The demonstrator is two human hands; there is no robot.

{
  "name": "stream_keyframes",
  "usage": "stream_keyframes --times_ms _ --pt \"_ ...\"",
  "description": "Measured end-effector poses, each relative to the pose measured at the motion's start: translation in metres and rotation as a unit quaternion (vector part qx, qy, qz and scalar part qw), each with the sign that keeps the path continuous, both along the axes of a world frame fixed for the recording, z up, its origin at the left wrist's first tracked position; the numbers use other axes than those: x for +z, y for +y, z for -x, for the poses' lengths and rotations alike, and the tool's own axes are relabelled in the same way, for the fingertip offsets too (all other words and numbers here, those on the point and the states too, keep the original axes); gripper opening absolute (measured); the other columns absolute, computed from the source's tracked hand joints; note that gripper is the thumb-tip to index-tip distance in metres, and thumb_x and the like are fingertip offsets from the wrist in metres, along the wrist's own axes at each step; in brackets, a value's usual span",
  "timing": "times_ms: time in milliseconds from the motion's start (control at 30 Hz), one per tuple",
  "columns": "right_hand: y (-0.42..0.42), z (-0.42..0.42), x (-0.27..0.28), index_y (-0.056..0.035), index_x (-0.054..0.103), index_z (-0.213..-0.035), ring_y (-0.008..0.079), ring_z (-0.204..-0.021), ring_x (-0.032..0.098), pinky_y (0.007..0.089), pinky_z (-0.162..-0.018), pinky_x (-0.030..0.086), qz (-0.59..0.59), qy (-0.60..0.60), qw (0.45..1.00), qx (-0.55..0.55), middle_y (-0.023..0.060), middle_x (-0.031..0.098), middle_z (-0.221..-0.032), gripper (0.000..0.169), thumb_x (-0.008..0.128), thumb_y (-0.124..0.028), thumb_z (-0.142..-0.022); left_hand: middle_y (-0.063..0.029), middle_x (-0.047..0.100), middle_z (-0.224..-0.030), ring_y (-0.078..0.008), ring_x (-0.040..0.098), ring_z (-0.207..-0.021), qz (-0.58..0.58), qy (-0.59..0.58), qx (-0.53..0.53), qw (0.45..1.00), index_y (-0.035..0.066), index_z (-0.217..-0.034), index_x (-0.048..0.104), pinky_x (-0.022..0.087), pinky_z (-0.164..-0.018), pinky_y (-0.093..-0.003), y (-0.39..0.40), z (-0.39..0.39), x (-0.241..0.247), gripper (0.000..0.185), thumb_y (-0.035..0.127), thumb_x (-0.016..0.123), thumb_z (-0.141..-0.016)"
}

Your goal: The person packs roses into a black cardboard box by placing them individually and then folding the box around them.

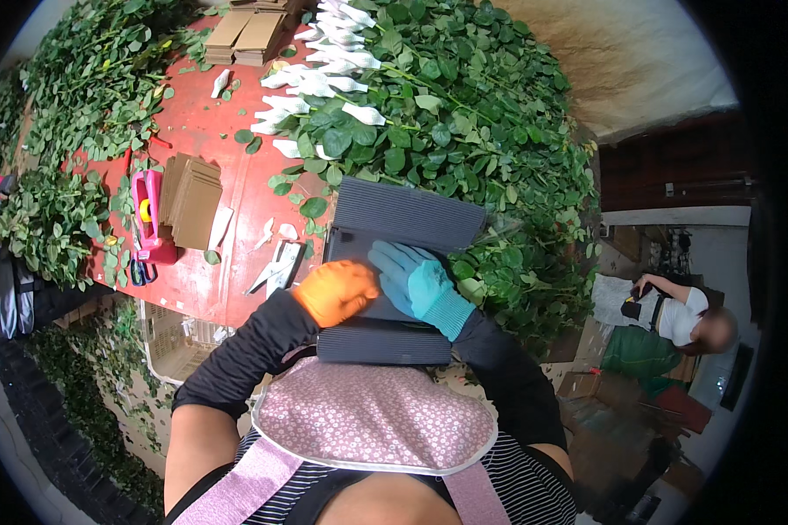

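Observation:
A dark corrugated sheet (407,210) lies before me at the table's edge, its ribbed far and near parts bordering a smoother middle. My left hand (337,293), in an orange glove, rests at the left of that middle with its fingers curled under. Whether anything is in its grasp is hidden. My right hand (414,282), in a blue-teal glove, lies flat on the sheet, palm down, with nothing visible in it. Just left of the sheet is a metal stapler-like tool (282,268). Beyond it are flower stems with buds in white mesh sleeves (364,114).
On the red table (236,197) are a pink tape dispenser (148,216), blue-handled scissors (142,270) and cardboard pieces (194,203). Leafy stems (486,131) cover the right side. A plastic crate (177,341) sits below the edge. People stand at far left and right.

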State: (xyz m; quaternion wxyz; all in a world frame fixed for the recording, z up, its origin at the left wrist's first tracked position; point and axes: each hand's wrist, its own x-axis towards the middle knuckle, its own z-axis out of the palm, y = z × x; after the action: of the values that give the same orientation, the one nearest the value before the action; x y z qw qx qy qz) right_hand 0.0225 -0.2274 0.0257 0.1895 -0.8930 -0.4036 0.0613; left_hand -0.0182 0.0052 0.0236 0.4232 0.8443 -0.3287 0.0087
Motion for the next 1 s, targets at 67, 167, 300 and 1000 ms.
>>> stream_keyframes --times_ms 67,167,300,1000 --pt "-0.003 0.002 0.004 -0.0105 0.061 -0.129 0.0297 -0.121 0.058 0.044 -0.103 0.045 -0.002 -0.013 1.0 0.008 0.0112 0.058 -0.137 0.04 0.062 -0.025 -0.091 -0.0147 0.065 -0.093 -0.036 0.064 -0.086 0.063 0.065 0.096 0.991 0.005 -0.085 0.064 0.051 -0.077 -0.0434 0.012 0.004 -0.007 0.009 0.003 0.064 -0.077" --pt "-0.003 0.006 0.011 -0.0105 0.066 -0.12 0.0269 -0.116 0.061 0.0442 -0.102 0.046 -0.016 -0.025 0.999 0.025 0.0089 0.062 -0.132 0.033 0.065 -0.024 -0.089 -0.0067 0.063 -0.093 -0.0206 0.061 -0.081 0.072 0.095 0.23 0.966 0.003 -0.097 0.063 0.05 -0.076 -0.0329 0.014 0.023 -0.034 0.013 0.002 0.065 -0.084" --pt "-0.005 0.006 0.081 -0.0115 0.071 -0.104 0.0255 -0.093 0.07 0.0413 -0.085 0.056 -0.094 0.0 0.993 0.064 0.0076 0.071 -0.112 0.023 0.072 -0.017 -0.082 -0.0026 0.062 -0.111 -0.0132 0.058 -0.095 0.144 0.227 0.142 0.953 0.001 -0.114 0.063 0.048 -0.085 -0.0289 0.021 0.029 -0.029 0.026 0.006 0.068 -0.089" --pt "0.018 0.006 0.022 -0.0025 0.063 -0.096 0.0323 -0.068 0.069 0.0489 -0.055 0.052 0.277 0.102 0.951 0.094 0.0121 0.068 -0.077 0.02 0.054 -0.02 -0.092 -0.0089 0.067 -0.107 -0.018 0.064 -0.091 0.116 0.343 0.099 0.927 0.001 -0.111 0.062 0.052 -0.079 -0.0301 0.038 0.031 -0.046 0.024 0.002 0.064 -0.087"
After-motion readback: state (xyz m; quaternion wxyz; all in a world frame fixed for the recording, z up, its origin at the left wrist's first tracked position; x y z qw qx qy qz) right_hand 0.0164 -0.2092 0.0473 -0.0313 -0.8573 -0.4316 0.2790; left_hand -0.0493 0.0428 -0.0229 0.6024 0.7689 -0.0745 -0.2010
